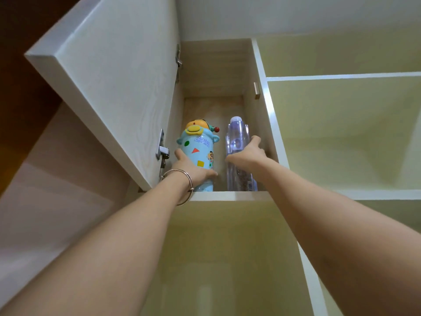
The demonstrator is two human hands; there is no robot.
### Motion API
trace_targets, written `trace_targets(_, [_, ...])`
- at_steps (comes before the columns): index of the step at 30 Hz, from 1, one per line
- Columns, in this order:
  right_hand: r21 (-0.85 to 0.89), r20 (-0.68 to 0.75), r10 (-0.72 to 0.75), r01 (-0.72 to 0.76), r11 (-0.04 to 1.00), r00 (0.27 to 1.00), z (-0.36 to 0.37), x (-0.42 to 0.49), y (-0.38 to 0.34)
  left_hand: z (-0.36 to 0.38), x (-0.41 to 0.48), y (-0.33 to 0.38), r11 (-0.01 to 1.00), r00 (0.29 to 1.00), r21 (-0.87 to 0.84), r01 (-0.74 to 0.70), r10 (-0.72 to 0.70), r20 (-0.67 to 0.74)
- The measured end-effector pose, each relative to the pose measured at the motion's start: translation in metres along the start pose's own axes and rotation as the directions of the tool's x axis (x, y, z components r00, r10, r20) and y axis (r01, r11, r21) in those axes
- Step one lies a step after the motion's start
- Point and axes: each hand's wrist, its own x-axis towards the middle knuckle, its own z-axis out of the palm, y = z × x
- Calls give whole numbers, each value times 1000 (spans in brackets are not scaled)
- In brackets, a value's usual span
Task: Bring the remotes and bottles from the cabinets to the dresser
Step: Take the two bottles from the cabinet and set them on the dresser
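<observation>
1. The cartoon-printed water bottle (197, 153) stood upright on the floor of the open upper cabinet (227, 195), at about 11 o'clock from the picture's centre, just beside the clear plastic bottle (238, 151) at about 12 o'clock; the two stood near each other but apart.
2. The left hand (189, 167) was wrapped around the lower body of the cartoon bottle, thumb on one side and fingers curling round the other, clamped on it.
3. The right hand (247, 152) was closed on the clear bottle at mid-height, thumb towards the left and fingers round the far side.
4. To do this step well, I judged each bottle should be lifted straight up a little, then drawn out over the shelf lip, kept upright and clear of the open door (109, 71) at 9 o'clock.
5. The cartoon bottle was a smooth pale-blue cylinder with coloured shapes, side lugs and a moulded yellow lid; it looked slippery, so a firm low grip suited it.
6. The clear bottle was tall, thin-walled and lilac-tinted, with a rounded cap; it might flex if squeezed.
7. The cabinet was pale wood-grain laminate with metal hinges (162, 149); a thin metal bangle (182, 187) circled the left wrist.
</observation>
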Motion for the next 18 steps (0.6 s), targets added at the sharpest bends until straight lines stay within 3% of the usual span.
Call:
trace_targets(7, [-11,-4,51,-51,999,999,9,5,9,-1,-10,-1,994,986,94,-64,77,-147])
trace_targets(13, [23,-70,-154,156,987,986,3,-8,-9,-5,-22,3,988,949,8,-152,148,-280])
trace_targets(18, [170,-125,-256,275,946,958,-23,-23,-35,-7,-37,20,960,898,-81,-269,220,-382])
